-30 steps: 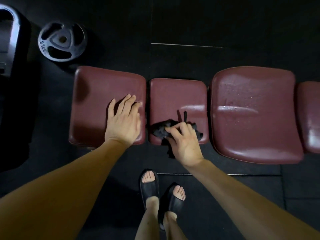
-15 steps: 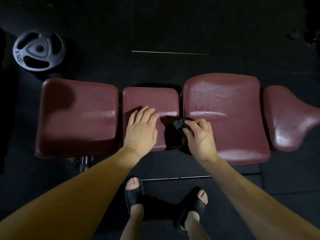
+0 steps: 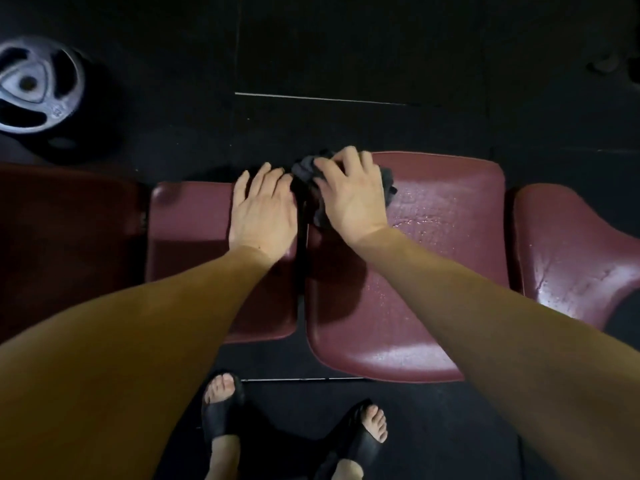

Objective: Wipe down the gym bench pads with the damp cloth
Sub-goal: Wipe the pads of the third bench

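A weight plate [image 3: 33, 88] lies on the dark floor beyond the far left corner of the bench. Of the maroon bench pads, the leftmost pad [image 3: 65, 237] sits in shadow and carries nothing. Next to it, the narrow pad [image 3: 188, 244] takes the left hand [image 3: 263, 216], which lies flat near its far right corner, fingers straight and close together, holding nothing; it looks to be bracing the body.

Across the gap between pads, the right hand [image 3: 349, 195] presses the damp cloth [image 3: 308, 171] onto the far left corner of the wide pad [image 3: 443, 237]. Its fingers spread and bend over the dark, bunched fabric, which spills out around the hand and hangs partly over the pad's left edge; whether the thumb pinches it cannot be told.

The step in hand appears to be wiping the wide pad, starting from that far corner. Droplets and wet sheen cover its middle and right side, so the next move probably calls for pulling the cloth towards the near edge with steady pressure, then working rightwards in overlapping strokes. The curved end pad [image 3: 581, 258], by the right edge, also glistens and likely comes after.
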`<state>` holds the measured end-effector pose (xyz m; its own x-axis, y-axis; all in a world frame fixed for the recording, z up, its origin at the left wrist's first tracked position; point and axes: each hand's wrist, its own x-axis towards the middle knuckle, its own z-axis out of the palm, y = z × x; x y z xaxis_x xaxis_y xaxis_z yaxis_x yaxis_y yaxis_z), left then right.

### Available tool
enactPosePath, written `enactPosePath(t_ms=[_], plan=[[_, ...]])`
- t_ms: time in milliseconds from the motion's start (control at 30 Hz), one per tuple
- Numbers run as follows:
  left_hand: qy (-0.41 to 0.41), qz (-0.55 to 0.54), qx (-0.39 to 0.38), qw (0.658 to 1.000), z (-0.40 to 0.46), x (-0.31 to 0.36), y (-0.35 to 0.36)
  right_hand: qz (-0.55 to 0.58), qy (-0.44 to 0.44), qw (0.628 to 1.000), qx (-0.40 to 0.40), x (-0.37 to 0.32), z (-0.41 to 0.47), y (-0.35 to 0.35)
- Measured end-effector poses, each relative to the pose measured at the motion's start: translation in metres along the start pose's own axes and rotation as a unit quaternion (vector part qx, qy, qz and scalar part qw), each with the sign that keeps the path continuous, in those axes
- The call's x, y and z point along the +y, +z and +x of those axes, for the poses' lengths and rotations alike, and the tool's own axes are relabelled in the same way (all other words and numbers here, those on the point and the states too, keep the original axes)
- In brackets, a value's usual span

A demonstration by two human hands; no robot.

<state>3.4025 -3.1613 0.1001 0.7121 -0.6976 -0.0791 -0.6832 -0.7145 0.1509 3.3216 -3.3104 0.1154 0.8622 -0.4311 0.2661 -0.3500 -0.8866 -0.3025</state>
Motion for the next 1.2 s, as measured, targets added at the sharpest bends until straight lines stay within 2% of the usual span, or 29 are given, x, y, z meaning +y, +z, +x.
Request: enactPosePath(t_ms=[100, 300, 433, 500, 600, 700, 767, 867, 967, 1033, 1200], plan=[[0.000, 0.006, 0.010, 1.000, 0.000, 0.000, 0.005, 0.014, -0.050, 0.999, -0.011, 0.028, -0.002, -0.006], [0.005, 0.016, 0.016, 1.000, 0.000, 0.001, 0.003, 0.046, 0.035, 0.998, -0.013, 0.015, -0.023, -0.007], [0.002, 0.018, 0.015, 1.000, 0.001, 0.000, 0.001, 0.066, -0.014, 0.996, -0.057, 0.011, -0.083, -0.017], [0.006, 0.017, 0.014, 1.000, 0.001, 0.000, 0.000, 0.067, -0.039, 0.995, -0.068, 0.016, -0.085, -0.021], [0.010, 0.003, 0.021, 1.000, 0.000, -0.001, 0.003, 0.047, -0.052, 0.997, -0.033, 0.021, -0.039, -0.012], [0.011, 0.000, 0.031, 0.999, 0.000, -0.002, 0.005, 0.011, -0.022, 1.000, 0.014, 0.016, 0.005, 0.000], [0.011, -0.002, 0.033, 0.999, -0.001, -0.002, 0.004, 0.015, 0.012, 1.000, 0.024, 0.009, 0.002, 0.002], [0.012, -0.006, 0.033, 0.999, -0.002, 0.000, 0.002, 0.041, 0.015, 0.999, -0.013, 0.004, -0.054, -0.011], [0.029, -0.002, 0.006, 1.000, -0.008, -0.002, -0.007, 0.042, -0.038, 0.996, -0.075, 0.007, -0.106, -0.031], [0.032, 0.015, -0.025, 0.999, -0.024, -0.006, -0.014, 0.021, -0.068, 0.993, -0.092, 0.015, -0.095, -0.033], [0.051, 0.022, -0.214, 0.975, -0.042, -0.017, -0.022, -0.028, 0.012, 0.999, -0.021, 0.025, -0.005, -0.018]])
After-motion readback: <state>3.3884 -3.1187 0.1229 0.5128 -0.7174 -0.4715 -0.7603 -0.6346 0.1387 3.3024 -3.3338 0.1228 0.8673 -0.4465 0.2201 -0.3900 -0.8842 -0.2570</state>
